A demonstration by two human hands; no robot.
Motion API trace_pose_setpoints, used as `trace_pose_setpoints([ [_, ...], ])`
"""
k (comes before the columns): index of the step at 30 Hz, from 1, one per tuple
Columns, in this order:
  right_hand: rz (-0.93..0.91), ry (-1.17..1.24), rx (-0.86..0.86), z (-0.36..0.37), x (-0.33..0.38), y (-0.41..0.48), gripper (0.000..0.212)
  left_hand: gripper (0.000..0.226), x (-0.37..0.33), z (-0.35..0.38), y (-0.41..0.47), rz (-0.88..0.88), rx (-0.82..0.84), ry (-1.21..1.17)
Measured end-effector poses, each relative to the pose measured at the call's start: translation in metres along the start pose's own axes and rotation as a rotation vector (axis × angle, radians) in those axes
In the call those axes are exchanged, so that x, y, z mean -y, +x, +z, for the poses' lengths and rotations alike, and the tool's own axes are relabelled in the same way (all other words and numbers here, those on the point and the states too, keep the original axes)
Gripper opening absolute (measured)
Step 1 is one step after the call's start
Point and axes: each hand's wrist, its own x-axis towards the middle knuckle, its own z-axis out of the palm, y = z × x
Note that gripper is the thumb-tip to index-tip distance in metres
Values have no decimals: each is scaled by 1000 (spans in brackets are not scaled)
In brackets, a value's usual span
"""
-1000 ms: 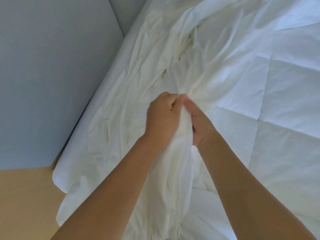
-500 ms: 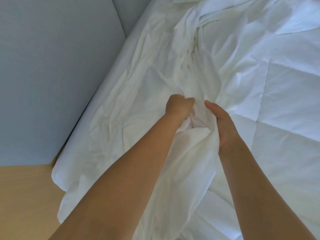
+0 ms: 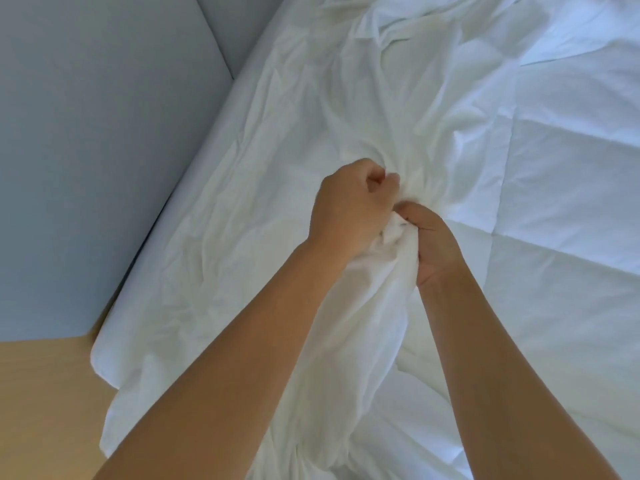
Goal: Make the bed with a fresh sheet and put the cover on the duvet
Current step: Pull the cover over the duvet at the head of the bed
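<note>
Over the bed (image 3: 207, 150), left hand (image 3: 349, 209) and right hand (image 3: 434, 247) clench the duvet cover (image 3: 374, 306) — bunched between them.

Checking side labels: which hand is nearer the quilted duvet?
Right. The right hand lies at the edge of the quilted duvet; the left hand is farther off, across the bunched cover, toward the grey wall.

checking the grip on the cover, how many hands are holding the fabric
2. The left hand clutches the crumpled white fabric duvet cover at mid-frame; the right hand grips the same bunch just beside it.
</note>
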Motion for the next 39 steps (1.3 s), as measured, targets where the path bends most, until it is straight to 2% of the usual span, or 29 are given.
trace_pose_setpoints([
  [1,4,61,23,-4,-1,-4,24,15,6,1,3,-50,-57,-41],
  [2,8,145,46,-10,-1,-9,19,26,13,3,8,-159,-73,-31],
  [4,13,287,101,-19,-4,-19,18,66,29,6,17,-410,93,141],
  [5,22,320,117,-22,-6,-21,18,68,35,9,19,-502,212,216],
  [6,48,342,152,-22,-6,-22,22,59,39,13,20,-553,306,244],
  [9,212,356,233,-18,-5,-21,34,26,39,26,26,-659,353,35],
  [10,219,334,237,-18,-5,-20,33,26,35,26,26,-720,344,-69],
  [12,201,251,191,-22,-3,-16,30,56,27,24,29,-833,370,-277],
  [13,198,162,165,-25,-1,-14,31,70,24,24,31,-860,427,-298],
  [14,210,59,162,-27,1,-13,32,75,20,25,30,-855,482,-258],
  [15,226,-40,167,-27,3,-12,33,68,16,26,30,-816,493,-207],
  [18,256,-146,92,-23,8,-8,34,21,5,31,32,-639,279,-176],
  [20,188,-66,5,-20,8,-6,21,15,-11,38,36,-427,182,-180],
  [22,68,80,21,-19,3,-6,10,14,-37,48,32,-237,247,-146],
  [25,27,243,112,-18,-6,-9,16,17,-64,61,22,-121,432,27],
  [27,59,289,160,-20,-5,-11,18,22,-61,59,27,-157,450,52],
  [29,5,351,140,-32,2,-14,23,34,-50,47,35,-150,316,51],
  [31,-71,404,65,-53,8,-18,24,57,-28,37,40,-153,154,284],
  [32,-96,414,55,-61,9,-20,25,72,-18,36,38,-229,149,370],
  [34,-75,426,127,-66,5,-23,32,88,-1,42,29,-479,309,321],
  [36,14,427,216,-61,0,-22,50,71,9,54,26,-620,377,136],
  [39,42,409,278,-58,1,-21,53,31,7,68,31,-733,276,-247],
])
